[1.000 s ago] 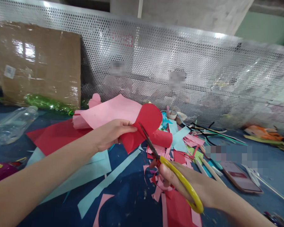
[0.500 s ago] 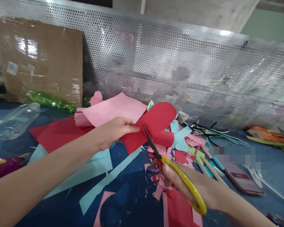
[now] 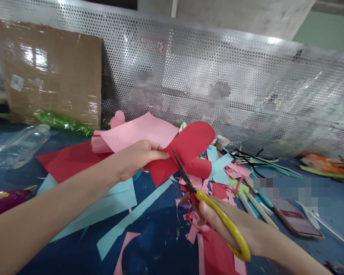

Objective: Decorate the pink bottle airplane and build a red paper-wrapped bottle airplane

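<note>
My left hand [image 3: 137,159] pinches a red paper piece [image 3: 186,151] with a rounded top and holds it above the blue table [image 3: 157,244]. Yellow-handled scissors [image 3: 209,208] are gripped in my right hand [image 3: 235,225], and their dark blades cut into the red piece's lower edge. Beneath the scissors lies a heap of pink, red and light blue paper scraps [image 3: 215,183]. A pink sheet [image 3: 137,131] and a larger red sheet [image 3: 65,160] lie behind my left hand.
A perforated metal screen [image 3: 218,76] closes off the table's far side, with a taped cardboard panel [image 3: 51,72] leaning on it. A clear plastic bottle [image 3: 17,147] and a green bottle [image 3: 60,121] lie at left. A phone [image 3: 296,221] and sticks lie at right.
The red piece has turned, its rounded top swinging up and to the right. The scissors stay in the cut; both hands have barely shifted.
</note>
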`<action>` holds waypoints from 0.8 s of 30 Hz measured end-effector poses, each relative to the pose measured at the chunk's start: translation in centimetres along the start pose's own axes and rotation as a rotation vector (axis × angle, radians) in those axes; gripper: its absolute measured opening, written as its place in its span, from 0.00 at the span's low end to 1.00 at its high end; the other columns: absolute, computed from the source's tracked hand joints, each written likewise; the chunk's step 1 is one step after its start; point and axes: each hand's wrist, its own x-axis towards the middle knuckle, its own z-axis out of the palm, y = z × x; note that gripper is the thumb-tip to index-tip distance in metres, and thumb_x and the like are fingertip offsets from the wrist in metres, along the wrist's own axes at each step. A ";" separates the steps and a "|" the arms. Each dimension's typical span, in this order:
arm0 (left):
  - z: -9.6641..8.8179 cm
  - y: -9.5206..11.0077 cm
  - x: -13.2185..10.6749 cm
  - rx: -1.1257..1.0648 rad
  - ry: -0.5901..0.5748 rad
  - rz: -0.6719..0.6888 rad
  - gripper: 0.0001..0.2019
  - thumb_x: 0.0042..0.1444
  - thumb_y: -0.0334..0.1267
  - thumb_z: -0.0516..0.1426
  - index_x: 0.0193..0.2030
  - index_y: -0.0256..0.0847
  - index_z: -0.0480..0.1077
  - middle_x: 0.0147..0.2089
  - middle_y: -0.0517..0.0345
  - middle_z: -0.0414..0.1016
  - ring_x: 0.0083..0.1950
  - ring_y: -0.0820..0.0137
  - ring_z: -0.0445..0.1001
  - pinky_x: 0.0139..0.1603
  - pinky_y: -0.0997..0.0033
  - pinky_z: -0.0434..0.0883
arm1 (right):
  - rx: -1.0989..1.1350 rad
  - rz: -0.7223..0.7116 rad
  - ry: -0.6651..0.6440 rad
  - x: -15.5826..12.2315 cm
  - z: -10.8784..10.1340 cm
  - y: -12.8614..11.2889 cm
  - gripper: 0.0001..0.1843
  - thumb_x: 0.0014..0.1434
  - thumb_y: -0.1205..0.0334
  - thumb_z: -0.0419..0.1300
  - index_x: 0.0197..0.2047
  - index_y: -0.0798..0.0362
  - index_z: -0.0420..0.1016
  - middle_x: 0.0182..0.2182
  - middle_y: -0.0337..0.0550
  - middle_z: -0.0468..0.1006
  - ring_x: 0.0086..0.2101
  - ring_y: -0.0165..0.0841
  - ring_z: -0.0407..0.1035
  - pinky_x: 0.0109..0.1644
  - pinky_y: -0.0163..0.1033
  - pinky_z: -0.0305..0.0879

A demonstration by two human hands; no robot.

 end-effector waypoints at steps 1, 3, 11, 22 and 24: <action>0.0 0.0 0.0 -0.001 -0.004 0.001 0.09 0.47 0.41 0.64 0.31 0.38 0.75 0.33 0.57 0.78 0.35 0.67 0.74 0.40 0.66 0.66 | 0.004 0.004 -0.007 0.0 0.0 0.0 0.28 0.66 0.37 0.31 0.30 0.47 0.58 0.25 0.38 0.67 0.25 0.33 0.62 0.30 0.39 0.64; -0.1 -0.1 0.0 0.002 -0.012 -0.001 0.09 0.47 0.41 0.64 0.31 0.38 0.75 0.33 0.57 0.78 0.35 0.67 0.74 0.40 0.66 0.66 | 0.011 0.017 -0.015 0.0 0.0 0.1 0.30 0.65 0.36 0.30 0.30 0.47 0.58 0.26 0.39 0.67 0.26 0.33 0.62 0.30 0.39 0.63; -0.1 -0.1 0.1 0.015 0.015 0.001 0.11 0.45 0.42 0.65 0.32 0.38 0.75 0.33 0.56 0.79 0.35 0.65 0.74 0.40 0.65 0.67 | 0.034 -0.017 0.002 -0.2 0.1 0.2 0.28 0.67 0.39 0.32 0.31 0.48 0.60 0.26 0.38 0.68 0.26 0.33 0.63 0.31 0.39 0.65; -0.1 0.0 0.0 0.030 0.001 -0.001 0.10 0.45 0.43 0.65 0.30 0.38 0.75 0.31 0.57 0.78 0.32 0.67 0.73 0.37 0.66 0.65 | 0.029 0.045 -0.011 0.1 0.2 0.1 0.28 0.66 0.37 0.32 0.30 0.47 0.58 0.27 0.39 0.68 0.27 0.34 0.64 0.32 0.40 0.64; -0.2 0.0 0.0 0.027 -0.009 -0.005 0.10 0.45 0.43 0.65 0.30 0.39 0.75 0.31 0.57 0.78 0.32 0.67 0.73 0.38 0.66 0.65 | 0.043 0.079 0.008 0.2 0.3 0.0 0.28 0.65 0.36 0.32 0.29 0.47 0.57 0.25 0.40 0.68 0.26 0.35 0.64 0.32 0.41 0.64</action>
